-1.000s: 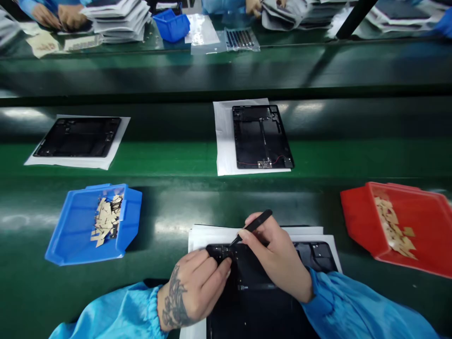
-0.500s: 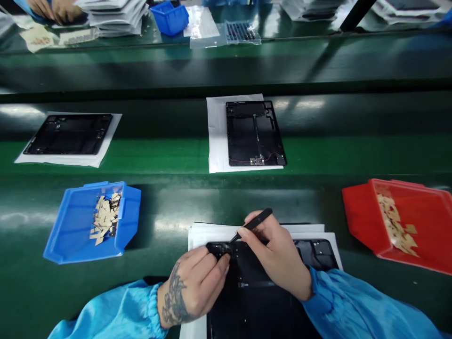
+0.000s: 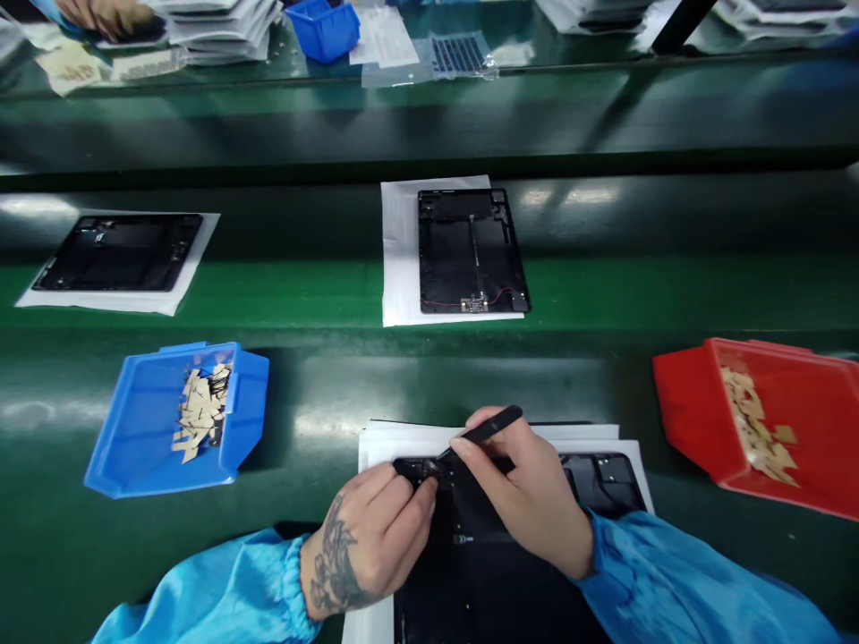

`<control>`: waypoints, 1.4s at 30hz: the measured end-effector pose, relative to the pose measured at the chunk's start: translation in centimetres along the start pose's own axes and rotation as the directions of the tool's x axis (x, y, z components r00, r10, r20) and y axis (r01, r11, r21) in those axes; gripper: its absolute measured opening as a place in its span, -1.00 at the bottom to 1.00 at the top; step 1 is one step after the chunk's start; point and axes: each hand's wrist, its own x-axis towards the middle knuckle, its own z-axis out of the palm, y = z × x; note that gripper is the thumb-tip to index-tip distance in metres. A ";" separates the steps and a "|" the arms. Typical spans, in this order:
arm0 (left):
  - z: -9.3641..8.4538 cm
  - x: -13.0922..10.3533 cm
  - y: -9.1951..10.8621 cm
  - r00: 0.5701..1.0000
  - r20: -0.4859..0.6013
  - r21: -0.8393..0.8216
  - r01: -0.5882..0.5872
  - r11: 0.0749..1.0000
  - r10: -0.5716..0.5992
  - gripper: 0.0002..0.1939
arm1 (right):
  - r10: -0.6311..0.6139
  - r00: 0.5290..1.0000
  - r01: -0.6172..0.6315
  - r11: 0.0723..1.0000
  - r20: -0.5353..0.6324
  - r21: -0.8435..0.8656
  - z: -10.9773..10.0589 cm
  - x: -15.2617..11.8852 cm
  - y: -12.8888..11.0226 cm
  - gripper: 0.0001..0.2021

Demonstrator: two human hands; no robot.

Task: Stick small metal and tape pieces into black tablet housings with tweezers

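Note:
In front of me lies an open black tablet housing (image 3: 497, 586) on white sheets (image 3: 368, 623). My right hand (image 3: 527, 501) grips black tweezers (image 3: 493, 425) like a pen. Their tip points down at the housing's upper left corner, where small parts show. Curled at that same corner, my left hand (image 3: 379, 537) has its thumb and fingers pressed together. Anything pinched there is too small or too covered to make out. The tweezers' tip is close to the left fingertips; whether it grips a part I cannot tell.
A blue bin (image 3: 144, 429) with tan pieces stands left, a red bin (image 3: 822, 429) with similar pieces right. Beyond, two tablet housings, one left (image 3: 121, 255) and one central (image 3: 449, 259), lie on white sheets. A co-worker's hand (image 3: 117, 16) shows far left, near stacked packets (image 3: 218, 31).
Both housings beyond the bins have shifted slightly left with their sheets. My hands and the tweezers stay almost in place at the corner. The co-worker's hand has moved a little.

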 end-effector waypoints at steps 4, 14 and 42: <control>-0.2 0.3 0.2 0.999 0.004 0.101 0.041 0.994 -0.042 -0.69 | -0.004 1.000 0.005 1.000 0.014 -0.022 0.0 -0.2 0.0 -0.93; -0.3 0.7 0.5 0.998 0.013 0.164 0.058 0.985 -0.061 -0.68 | -0.183 0.983 0.186 0.962 0.031 -0.201 -0.1 -0.3 -0.2 -0.98; 0.3 0.7 0.1 1.000 -0.014 0.142 -0.011 0.990 0.013 -0.72 | -0.039 0.998 0.041 0.999 0.054 -0.031 -1.4 -2.0 0.7 -0.90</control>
